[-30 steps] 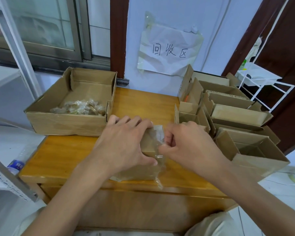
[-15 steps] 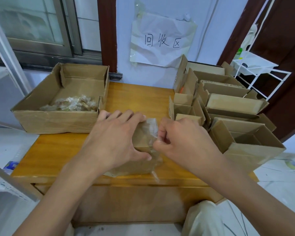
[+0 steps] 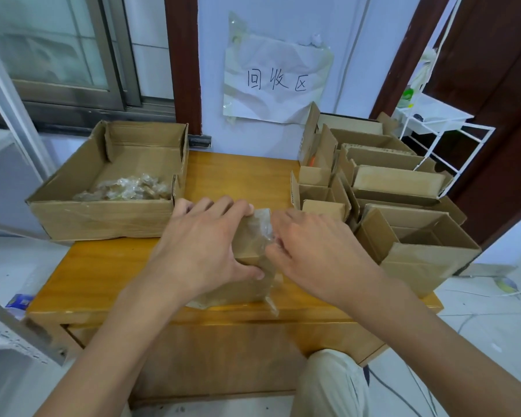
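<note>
Right hand (image 3: pixel 322 254) nearer left hand (image 3: pixel 202 245), seemingly on box (image 3: pixel 248 248) tape (image 3: pixel 265 225)

Gripping a small cardboard box (image 3: pixel 250 236) from above with the left hand (image 3: pixel 205 248), fingers over its far edge, thumb on its near side. Pinching clear tape (image 3: pixel 266 228) at the box's right edge with the right hand (image 3: pixel 316 254), fingers curled. Beneath both hands, a wooden table (image 3: pixel 238 176). Left of the left hand, a wide open carton (image 3: pixel 103 218) with crumpled tape scraps (image 3: pixel 127 189); right of the right hand, a cluster of open boxes (image 3: pixel 418 257). Beyond the hands, a handwritten paper sign (image 3: pixel 277 79).
</note>
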`<action>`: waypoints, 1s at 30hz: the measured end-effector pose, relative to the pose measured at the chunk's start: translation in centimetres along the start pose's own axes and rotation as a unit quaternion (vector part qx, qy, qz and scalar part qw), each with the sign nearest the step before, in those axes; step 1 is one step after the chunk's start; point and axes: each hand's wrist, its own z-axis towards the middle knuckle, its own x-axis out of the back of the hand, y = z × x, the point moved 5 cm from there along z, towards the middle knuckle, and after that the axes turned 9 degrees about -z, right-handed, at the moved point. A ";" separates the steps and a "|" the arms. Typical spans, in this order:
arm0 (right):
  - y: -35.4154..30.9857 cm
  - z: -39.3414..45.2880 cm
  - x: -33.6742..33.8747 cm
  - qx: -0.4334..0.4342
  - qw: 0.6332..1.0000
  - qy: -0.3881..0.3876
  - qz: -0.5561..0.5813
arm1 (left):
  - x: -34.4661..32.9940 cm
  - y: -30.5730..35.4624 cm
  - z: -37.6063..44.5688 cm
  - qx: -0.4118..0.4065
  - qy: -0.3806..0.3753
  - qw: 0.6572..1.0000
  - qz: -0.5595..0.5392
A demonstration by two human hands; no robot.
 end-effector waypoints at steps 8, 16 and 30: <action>0.1 -0.4 0.7 0.073 0.992 -0.009 -0.100 | 0.4 0.3 -0.2 -0.006 0.001 1.000 -0.004; 0.5 0.9 -0.1 0.074 0.997 -0.024 -0.021 | 0.3 0.2 -0.3 -0.002 0.004 1.000 -0.004; 1.2 0.6 -0.8 0.022 0.997 -0.006 0.072 | 0.2 -0.3 0.4 0.002 -0.005 1.000 -0.013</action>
